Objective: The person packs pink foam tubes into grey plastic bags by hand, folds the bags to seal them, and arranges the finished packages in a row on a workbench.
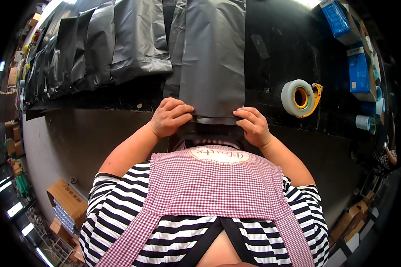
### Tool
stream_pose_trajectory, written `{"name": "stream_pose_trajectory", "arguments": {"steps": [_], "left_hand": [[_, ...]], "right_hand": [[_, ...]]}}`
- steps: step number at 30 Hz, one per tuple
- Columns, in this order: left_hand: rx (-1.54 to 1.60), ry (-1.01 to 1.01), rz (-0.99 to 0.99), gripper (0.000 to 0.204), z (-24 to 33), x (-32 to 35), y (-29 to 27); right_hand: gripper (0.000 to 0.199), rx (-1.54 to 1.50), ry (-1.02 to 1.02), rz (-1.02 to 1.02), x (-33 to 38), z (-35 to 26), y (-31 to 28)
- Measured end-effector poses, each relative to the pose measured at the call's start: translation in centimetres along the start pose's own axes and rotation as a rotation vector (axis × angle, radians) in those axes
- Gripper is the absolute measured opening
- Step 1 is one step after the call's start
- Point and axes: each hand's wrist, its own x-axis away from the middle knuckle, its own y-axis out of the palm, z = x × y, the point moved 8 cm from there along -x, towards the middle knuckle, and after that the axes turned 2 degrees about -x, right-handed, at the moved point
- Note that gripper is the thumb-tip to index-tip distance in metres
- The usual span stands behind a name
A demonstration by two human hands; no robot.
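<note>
A grey plastic mailing bag lies lengthwise on the black table, its near end at the table's front edge. My left hand grips the bag's near left corner with curled fingers. My right hand grips the near right corner the same way. Between my hands the bag's end is folded over into a darker strip. Below it is my checked apron and striped shirt.
Several more grey bags lie overlapped in a row to the left. A tape roll in an orange dispenser stands to the right. Blue boxes and small rolls sit far right. Cardboard boxes are on the floor at the left.
</note>
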Motion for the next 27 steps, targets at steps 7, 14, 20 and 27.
{"name": "stream_pose_trajectory", "arguments": {"steps": [7, 14, 20, 27], "left_hand": [[0.201, 0.018, -0.036, 0.012, -0.3, -0.4, 0.2], [0.716, -0.495, -0.117, 0.014, -4.1, 0.1, 1.9], [0.722, -0.884, 0.296, 0.036, -3.6, 4.1, 3.4], [0.597, -1.099, 0.357, 0.044, -3.6, 3.6, 3.3]], "right_hand": [[0.011, -0.150, 0.081, -0.021, 0.2, 1.0, -0.4], [0.009, -0.987, 0.793, 0.094, 3.1, 4.8, 2.3], [0.024, -0.907, 1.061, 0.263, 3.7, 5.6, 3.0], [0.044, -0.453, 1.123, 0.158, 3.1, 6.0, 2.5]]}}
